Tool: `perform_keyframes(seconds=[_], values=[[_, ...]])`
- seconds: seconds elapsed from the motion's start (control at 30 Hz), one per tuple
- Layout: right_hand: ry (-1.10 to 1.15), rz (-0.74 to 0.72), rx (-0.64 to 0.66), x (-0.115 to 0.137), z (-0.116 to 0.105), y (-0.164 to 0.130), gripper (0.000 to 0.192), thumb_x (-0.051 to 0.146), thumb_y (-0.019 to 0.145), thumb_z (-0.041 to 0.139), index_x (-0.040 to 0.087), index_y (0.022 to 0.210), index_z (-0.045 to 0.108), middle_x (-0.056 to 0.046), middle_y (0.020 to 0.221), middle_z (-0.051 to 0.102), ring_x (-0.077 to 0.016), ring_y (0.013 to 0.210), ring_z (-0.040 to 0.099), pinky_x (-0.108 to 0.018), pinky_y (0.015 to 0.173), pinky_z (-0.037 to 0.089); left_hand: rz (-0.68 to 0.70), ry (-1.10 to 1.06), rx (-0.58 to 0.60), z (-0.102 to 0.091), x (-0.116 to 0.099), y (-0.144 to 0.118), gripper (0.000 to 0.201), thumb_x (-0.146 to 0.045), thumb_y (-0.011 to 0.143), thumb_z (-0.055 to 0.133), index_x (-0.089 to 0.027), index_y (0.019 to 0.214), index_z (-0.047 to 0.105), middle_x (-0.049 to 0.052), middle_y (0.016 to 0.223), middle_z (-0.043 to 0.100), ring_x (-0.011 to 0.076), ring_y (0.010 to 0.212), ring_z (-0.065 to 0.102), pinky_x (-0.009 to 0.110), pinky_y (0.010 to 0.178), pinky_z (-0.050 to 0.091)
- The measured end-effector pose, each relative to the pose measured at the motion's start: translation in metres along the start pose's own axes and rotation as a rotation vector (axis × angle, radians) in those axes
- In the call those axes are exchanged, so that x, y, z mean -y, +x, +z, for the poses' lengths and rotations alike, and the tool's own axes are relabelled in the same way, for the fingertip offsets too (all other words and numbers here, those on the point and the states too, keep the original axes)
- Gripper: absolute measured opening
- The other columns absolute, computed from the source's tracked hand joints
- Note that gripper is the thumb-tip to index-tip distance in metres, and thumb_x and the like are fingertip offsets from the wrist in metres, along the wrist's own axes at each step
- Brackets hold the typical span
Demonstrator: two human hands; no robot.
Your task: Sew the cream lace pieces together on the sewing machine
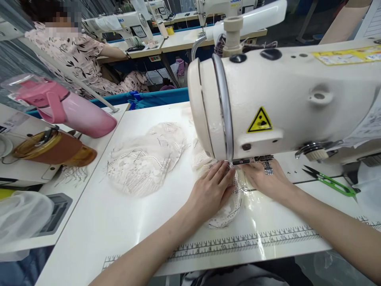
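Note:
A cream lace fabric piece [225, 216] lies under the needle end of a white sewing machine [285, 103]. My left hand [210, 190] rests flat on it, fingers stretched toward the needle area and held close together. On the other side of the presser area, my right hand [269, 178] reaches in at the edge of the fabric. The machine's front parts cover its fingertips, so its grip is hidden. Left of my hands, more cream lace pieces [139, 169] with dark thread ends lie in a loose pile on the white table [98, 222].
Green-handled thread snips [333, 182] lie at the right. A ruler strip [238, 244] runs along the front edge. On the left, a pink bottle [83, 113] and a brown cup [59, 149] stand on an adjoining surface. A person [71, 59] sits beyond, near other sewing machines [131, 28].

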State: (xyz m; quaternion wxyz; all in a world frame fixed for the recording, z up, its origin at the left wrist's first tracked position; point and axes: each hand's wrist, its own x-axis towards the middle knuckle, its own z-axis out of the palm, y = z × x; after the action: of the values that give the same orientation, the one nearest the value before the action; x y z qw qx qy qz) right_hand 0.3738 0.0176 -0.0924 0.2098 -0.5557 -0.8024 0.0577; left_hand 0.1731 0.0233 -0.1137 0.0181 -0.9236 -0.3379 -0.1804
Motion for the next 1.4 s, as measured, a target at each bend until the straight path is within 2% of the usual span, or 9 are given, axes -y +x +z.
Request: perform_keyframes(seconds=[0.33,0.63,0.73,0.83,0.93,1.0,1.1,1.2,1.4], values=[[-0.008,-0.109,-0.131,-0.015,0.024,-0.003,0.034,0.023,0.094,0.042,0.028,0.124,0.057,-0.008,0.100,0.069,-0.0238,0.088,0.064,-0.039,0.066,0.052,0.006,0.007,-0.007,-0.001,0.000,0.001,0.038,-0.032,0.096,0.046,-0.011,0.126,0.056,0.015,0.130,0.056,0.0289,0.128,0.047,0.044,0.100,0.049],[-0.145,-0.397,-0.258,-0.017,0.012,-0.005,0.031,0.003,0.081,0.044,0.021,0.094,0.066,-0.002,0.094,0.070,-0.0159,0.077,0.059,-0.029,0.066,0.040,0.058,0.070,-0.059,-0.004,-0.003,0.003,0.035,-0.030,0.095,0.048,-0.012,0.125,0.055,0.013,0.127,0.059,0.0267,0.121,0.054,0.042,0.098,0.048],[-0.055,-0.546,-0.200,-0.016,0.012,-0.005,0.030,-0.001,0.078,0.041,0.019,0.082,0.063,0.000,0.086,0.069,-0.0143,0.078,0.057,-0.027,0.061,0.038,0.151,0.080,-0.096,-0.020,-0.007,0.002,0.021,-0.025,0.094,0.050,-0.015,0.111,0.059,0.008,0.108,0.068,0.0198,0.098,0.064,0.035,0.084,0.051],[0.104,-0.597,-0.104,-0.017,0.017,-0.005,0.027,-0.001,0.077,0.043,0.019,0.078,0.060,0.000,0.079,0.065,-0.0151,0.082,0.056,-0.027,0.065,0.041,0.389,0.068,-0.078,-0.038,-0.014,-0.005,0.017,-0.031,0.093,0.052,-0.016,0.091,0.060,0.003,0.086,0.068,0.0151,0.074,0.061,0.030,0.064,0.047],[0.205,-0.593,-0.100,-0.019,0.021,-0.004,0.028,-0.002,0.076,0.043,0.019,0.081,0.060,0.001,0.080,0.065,-0.0142,0.080,0.054,-0.028,0.070,0.042,0.589,0.142,-0.016,-0.049,-0.021,-0.020,0.021,-0.035,0.092,0.053,-0.015,0.086,0.059,0.004,0.088,0.065,0.0160,0.074,0.058,0.031,0.063,0.043],[0.203,-0.588,-0.115,-0.020,0.021,-0.005,0.030,-0.003,0.075,0.041,0.020,0.081,0.060,0.001,0.079,0.065,-0.0134,0.078,0.054,-0.027,0.069,0.041,0.598,0.241,0.036,-0.050,-0.026,-0.031,0.012,-0.024,0.091,0.054,-0.014,0.089,0.060,0.006,0.094,0.064,0.0166,0.077,0.057,0.031,0.064,0.043],[0.181,-0.587,-0.105,-0.020,0.020,-0.005,0.031,-0.003,0.074,0.041,0.020,0.083,0.062,0.000,0.079,0.065,-0.0131,0.078,0.054,-0.027,0.069,0.040,0.481,0.270,0.041,-0.047,-0.032,-0.042,0.012,-0.008,0.089,0.048,-0.012,0.092,0.059,0.008,0.095,0.064,0.0174,0.079,0.058,0.030,0.061,0.044],[0.183,-0.570,-0.088,-0.020,0.016,-0.006,0.031,-0.001,0.073,0.042,0.020,0.084,0.062,0.000,0.079,0.064,-0.0137,0.079,0.053,-0.028,0.070,0.040,0.203,0.111,0.044,-0.047,-0.036,-0.046,0.018,-0.004,0.091,0.040,-0.012,0.097,0.054,0.008,0.094,0.064,0.0167,0.079,0.060,0.025,0.056,0.045],[0.221,-0.538,0.003,-0.017,0.010,-0.005,0.021,0.005,0.075,0.046,0.019,0.082,0.060,0.000,0.077,0.061,-0.0152,0.079,0.051,-0.030,0.073,0.040,-0.311,-0.233,0.186,-0.068,-0.033,-0.037,0.018,-0.021,0.100,0.026,-0.018,0.104,0.044,0.002,0.083,0.062,0.0123,0.055,0.057,0.022,0.045,0.039]])
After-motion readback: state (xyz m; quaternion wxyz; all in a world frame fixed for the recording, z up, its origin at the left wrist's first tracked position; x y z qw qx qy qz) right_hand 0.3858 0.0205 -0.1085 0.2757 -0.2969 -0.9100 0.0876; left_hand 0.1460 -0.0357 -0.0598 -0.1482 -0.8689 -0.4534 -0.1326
